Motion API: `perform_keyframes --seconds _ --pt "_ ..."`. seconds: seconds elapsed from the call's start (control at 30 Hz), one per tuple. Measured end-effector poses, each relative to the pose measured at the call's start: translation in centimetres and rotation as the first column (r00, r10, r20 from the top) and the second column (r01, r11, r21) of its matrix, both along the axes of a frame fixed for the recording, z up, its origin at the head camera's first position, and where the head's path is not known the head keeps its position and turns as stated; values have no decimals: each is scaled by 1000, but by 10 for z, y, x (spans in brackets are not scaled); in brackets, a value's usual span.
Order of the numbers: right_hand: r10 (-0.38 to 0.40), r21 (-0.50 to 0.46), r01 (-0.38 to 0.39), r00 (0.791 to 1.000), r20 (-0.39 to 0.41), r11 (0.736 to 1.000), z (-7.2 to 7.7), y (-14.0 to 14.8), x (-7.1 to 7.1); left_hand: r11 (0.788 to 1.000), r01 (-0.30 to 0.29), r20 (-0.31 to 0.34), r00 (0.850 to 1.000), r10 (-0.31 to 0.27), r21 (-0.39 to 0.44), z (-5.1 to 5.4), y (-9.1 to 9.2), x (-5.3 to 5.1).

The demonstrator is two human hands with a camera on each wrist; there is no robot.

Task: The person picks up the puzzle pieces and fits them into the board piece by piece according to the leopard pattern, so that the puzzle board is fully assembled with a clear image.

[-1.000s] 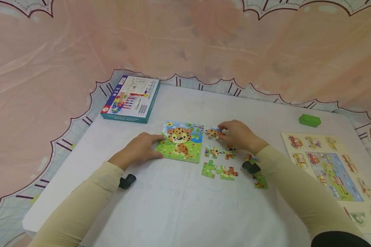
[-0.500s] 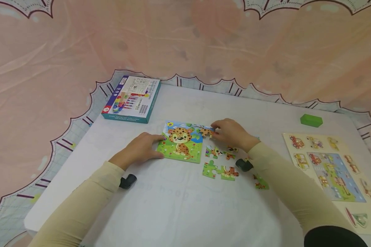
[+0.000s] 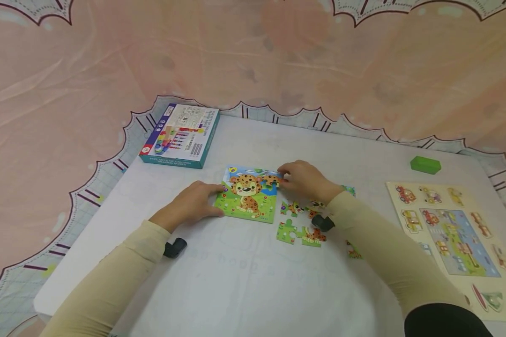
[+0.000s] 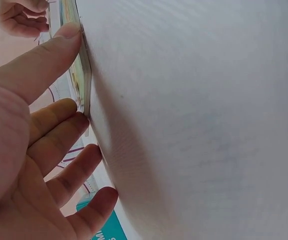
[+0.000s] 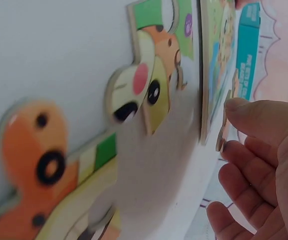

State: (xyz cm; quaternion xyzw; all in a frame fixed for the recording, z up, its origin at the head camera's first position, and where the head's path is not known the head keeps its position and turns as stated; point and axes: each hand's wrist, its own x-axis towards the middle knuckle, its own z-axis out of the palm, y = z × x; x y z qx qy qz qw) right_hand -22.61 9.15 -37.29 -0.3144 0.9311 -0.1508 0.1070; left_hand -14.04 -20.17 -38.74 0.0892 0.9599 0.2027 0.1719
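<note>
A square puzzle board [image 3: 246, 201] with a leopard cub picture lies flat on the white table. Along its left edge, the thumb and fingertips of my left hand [image 3: 189, 205] touch the side, fingers spread and fairly straight. My right hand [image 3: 308, 181] pinches a spotted puzzle piece [image 3: 271, 180] between thumb and fingers over the board's upper right part. In the right wrist view that piece [image 5: 226, 120] is seen edge-on, apart from the board's surface. Loose puzzle pieces [image 3: 286, 232] lie right of the board, some partly hidden by my right wrist and sleeve.
A boxed set [image 3: 180, 135] lies at the back left. Far right are a green block [image 3: 425, 164] and a cream picture puzzle board [image 3: 440, 288]. Each wrist carries a black camera mount [image 3: 174, 248]. Behind the table hangs a peach patterned cloth [image 3: 253, 56].
My right hand has carried the spotted piece leftward from the loose pieces to over the board's upper right. My left hand has stayed at the board's left edge.
</note>
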Motion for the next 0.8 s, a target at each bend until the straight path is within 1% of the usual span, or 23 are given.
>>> perform_keyframes --seconds 0.2,0.43,0.6,0.8 --pt "2 -6 -2 1000 16 1000 -3 -10 -2 1000 -3 1 1000 3 -2 0 0 0" --pt "4 3 -4 1000 14 1000 -6 -20 -4 1000 -5 4 1000 5 -11 0 0 0" --pt "-15 -1 15 999 39 1000 -8 -26 -6 1000 -6 3 1000 6 -15 0 1 0" --pt "-5 -16 6 999 51 1000 -10 -32 -6 1000 -1 2 1000 1 -18 1 1 0"
